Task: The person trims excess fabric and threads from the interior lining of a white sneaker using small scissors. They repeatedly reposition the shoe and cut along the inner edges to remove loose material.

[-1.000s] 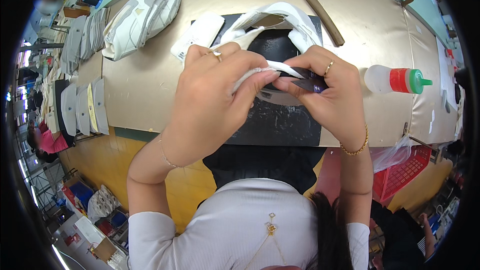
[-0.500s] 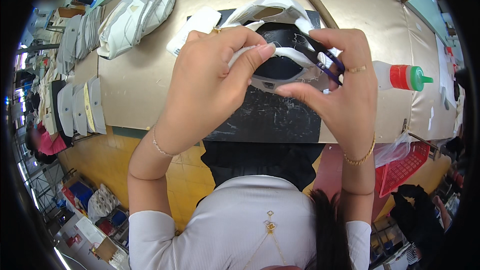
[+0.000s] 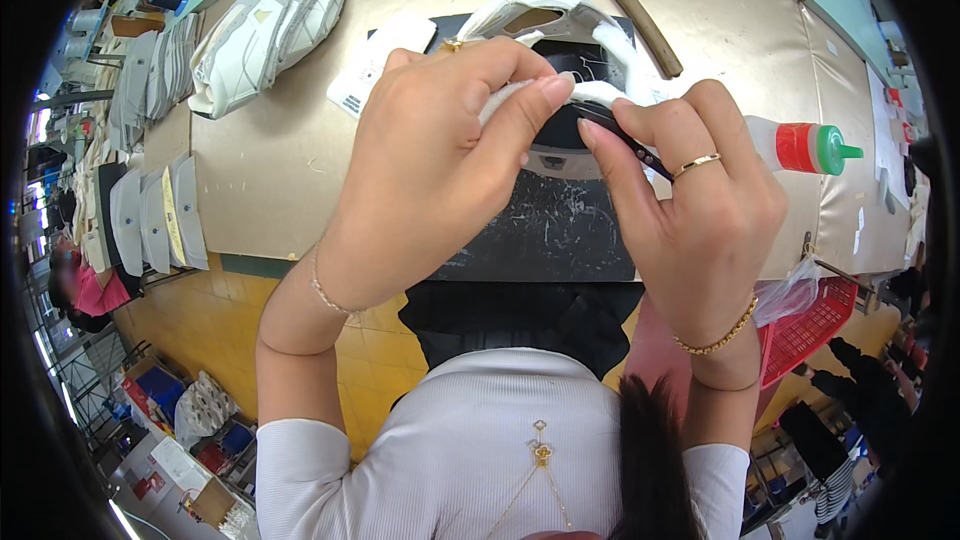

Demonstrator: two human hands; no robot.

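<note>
A white and grey shoe upper [image 3: 620, 48] stands on a black, scratched board [image 3: 545, 230], its opening toward me. My left hand [image 3: 440, 140] pinches the padded white collar edge between thumb and index finger. In my right hand [image 3: 700, 180] is a pair of black thread snips [image 3: 632, 143], gripped between thumb and fingers. Their tips lie at the collar edge, close beside my left fingertips; whether the blades are together I cannot tell. Fine loose threads show inside the opening.
Beyond my left hand lie a white piece [image 3: 383, 60] and a stack of shoe uppers [image 3: 275, 25]. A wooden handle [image 3: 630, 10] rests behind the upper. At right are a green-capped bottle [image 3: 797, 147] and, lower, a red basket [image 3: 812, 325]. Grey pieces [image 3: 150, 215] line the left edge.
My right hand has turned and drawn the snips down and inward, from the upper's right side to the collar edge. My left hand has shifted slightly right, still pinching the collar.
</note>
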